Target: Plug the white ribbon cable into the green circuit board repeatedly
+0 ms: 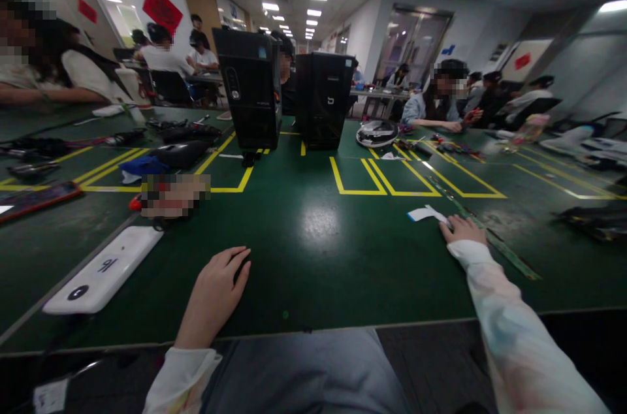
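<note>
My left hand (215, 293) rests over the near part of the green table, its fingers stretched out and loosely bent, with nothing in it. Farther right, my right hand (465, 231) is at the end of a white flat ribbon cable (422, 213) with a blue tip; thumb and fingers appear closed on that end, though the fingertips are partly hidden. A long, narrow green circuit board strip (514, 257) lies slantwise on the table, passing beside and behind the right hand.
Two black computer towers (249, 91) stand at the table's middle back. A white device (105, 270) lies left of my left hand. Cables (186, 133) and a dark blue pouch (137, 167) lie farther left. Yellow tape (362, 192) marks the surface. A co-worker (435, 107) sits across at right.
</note>
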Available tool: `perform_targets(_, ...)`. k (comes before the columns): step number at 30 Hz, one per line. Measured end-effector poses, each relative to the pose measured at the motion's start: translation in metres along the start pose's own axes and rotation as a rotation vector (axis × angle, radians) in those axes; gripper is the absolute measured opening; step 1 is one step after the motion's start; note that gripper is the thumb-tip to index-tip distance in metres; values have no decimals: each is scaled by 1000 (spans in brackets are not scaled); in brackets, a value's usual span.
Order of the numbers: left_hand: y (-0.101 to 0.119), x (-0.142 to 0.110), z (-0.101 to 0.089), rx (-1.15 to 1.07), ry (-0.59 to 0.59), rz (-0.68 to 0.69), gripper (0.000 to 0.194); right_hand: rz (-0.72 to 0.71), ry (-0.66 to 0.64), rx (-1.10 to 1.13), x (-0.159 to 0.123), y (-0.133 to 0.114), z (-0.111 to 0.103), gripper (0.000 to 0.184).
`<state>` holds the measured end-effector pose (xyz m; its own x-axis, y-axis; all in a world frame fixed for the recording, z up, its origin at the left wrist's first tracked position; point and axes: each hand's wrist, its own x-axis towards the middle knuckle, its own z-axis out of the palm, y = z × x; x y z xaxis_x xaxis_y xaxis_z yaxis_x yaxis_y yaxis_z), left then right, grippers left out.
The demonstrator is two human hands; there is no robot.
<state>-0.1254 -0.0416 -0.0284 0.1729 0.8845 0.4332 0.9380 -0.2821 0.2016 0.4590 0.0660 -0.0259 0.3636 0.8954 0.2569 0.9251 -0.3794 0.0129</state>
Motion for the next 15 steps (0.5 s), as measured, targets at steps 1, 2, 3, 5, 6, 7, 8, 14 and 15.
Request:
perform_targets(1,0,0,0,2,0,0,42,-57,8,26,3,-6,1,46)
perform_targets(2,0,0,0,4,0,1,42,-100,9,59,7,-14,2,44)
perform_targets(3,-1,1,1,5,1,0,42,-132,5,95,9,-24,2,43)
perform_targets(5,-1,1,1,4,4,-5,42,-227,23,145,12,-47,3,42)
perform_targets(6,-1,1,1,1,7,-8,42,-269,28,164,13,-61,3,42)
perform_targets(7,0,1,0,-3,9,-10,42,-310,31,181,13,-76,4,42)
perform_targets(8,0,1,0,-7,12,-12,42,-358,33,201,12,-92,4,42)
perform_targets(14,3,1,-4,-25,16,-34,41,-752,18,335,-22,-188,-3,36)
perform_targets(15,4,1,-4,-28,15,-36,41,-817,13,354,-32,-202,-5,36)
